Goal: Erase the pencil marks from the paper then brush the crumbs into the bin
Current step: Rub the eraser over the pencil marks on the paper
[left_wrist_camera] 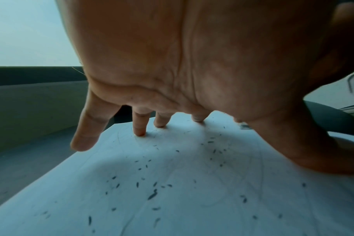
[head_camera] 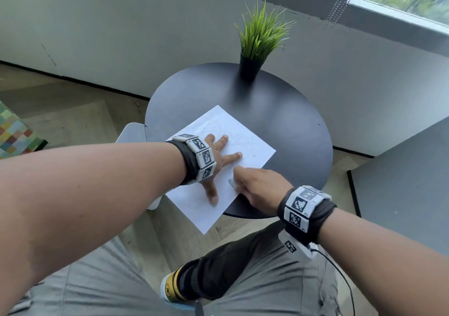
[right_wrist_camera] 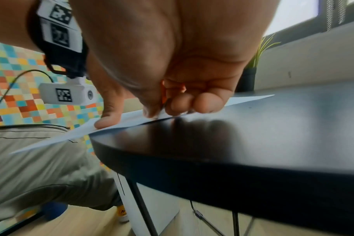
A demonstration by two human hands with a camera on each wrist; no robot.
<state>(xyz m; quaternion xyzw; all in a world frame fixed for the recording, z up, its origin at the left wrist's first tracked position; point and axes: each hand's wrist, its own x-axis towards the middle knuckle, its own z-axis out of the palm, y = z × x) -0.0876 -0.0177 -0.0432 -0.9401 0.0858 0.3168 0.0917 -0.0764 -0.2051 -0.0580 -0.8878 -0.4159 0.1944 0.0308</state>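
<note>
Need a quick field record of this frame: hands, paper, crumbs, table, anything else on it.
left hand: fingers spread, pressing the paper flat
right hand: fingers curled, rubbing near the paper's near-right edge; the eraser itself is not clear
paper: near corner overhangs the table; faint pencil marks remain
crumbs: scattered on the paper
table: round, dark
plant: far side

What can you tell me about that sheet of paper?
The paper is a white, thin sheet lying flat and askew on the round black table, its near corner overhanging the edge. Faint pencil scribbles cover it, and dark crumbs dot it. The left hand presses it with spread fingers; the right hand rubs near its right edge.
</note>
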